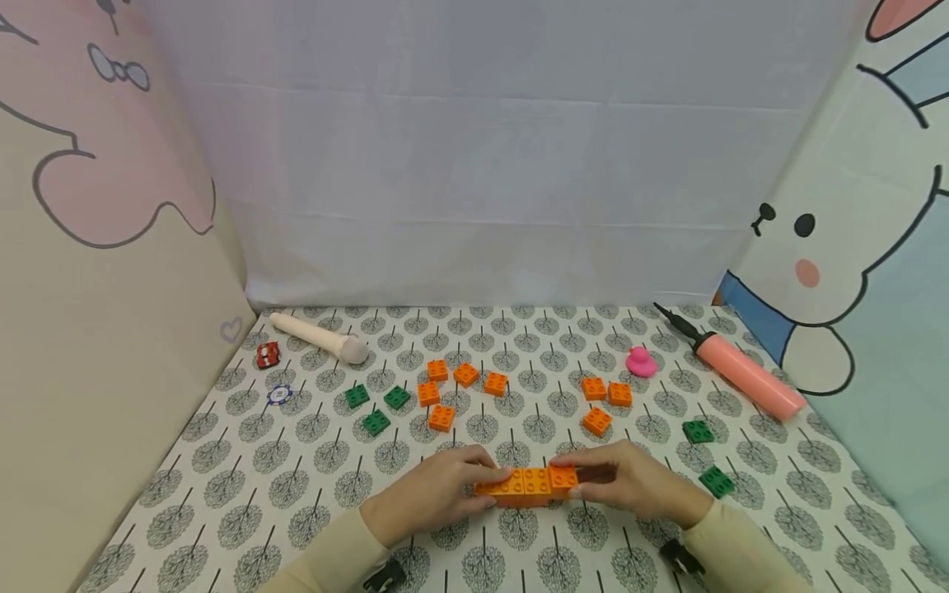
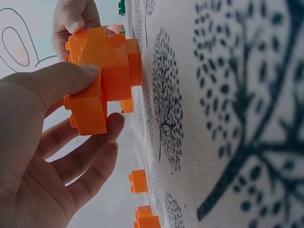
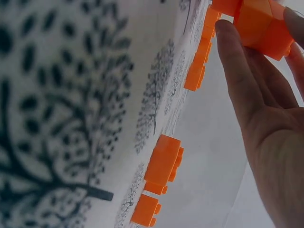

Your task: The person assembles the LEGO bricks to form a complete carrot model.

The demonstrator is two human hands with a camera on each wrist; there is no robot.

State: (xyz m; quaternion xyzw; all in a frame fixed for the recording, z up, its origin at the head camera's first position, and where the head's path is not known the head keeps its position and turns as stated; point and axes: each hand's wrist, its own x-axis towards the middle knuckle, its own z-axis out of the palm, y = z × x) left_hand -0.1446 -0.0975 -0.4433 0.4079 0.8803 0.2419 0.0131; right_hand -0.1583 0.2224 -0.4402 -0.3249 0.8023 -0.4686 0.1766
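Note:
An assembly of orange toy building bricks [image 1: 535,484] lies between the two hands at the front middle of the table. Its top row has studs facing up, and the left wrist view shows narrower layers stacked beneath that row [image 2: 90,66]. My left hand [image 1: 437,492] pinches the left end, thumb [image 2: 71,83] on the near side and fingers on the far side. At the right end, my right hand [image 1: 630,482] grips the assembly between thumb and fingers, with a fingertip at its side in the right wrist view [image 3: 225,31].
Loose orange bricks [image 1: 441,417] lie beyond the hands, more orange ones [image 1: 596,421] to the right. Green bricks [image 1: 376,422] sit left, two others [image 1: 716,482] right. Farther out are a white microphone-shaped object [image 1: 311,333], red toy car [image 1: 268,354], chip [image 1: 279,394], pink duck [image 1: 641,362] and pump [image 1: 749,377].

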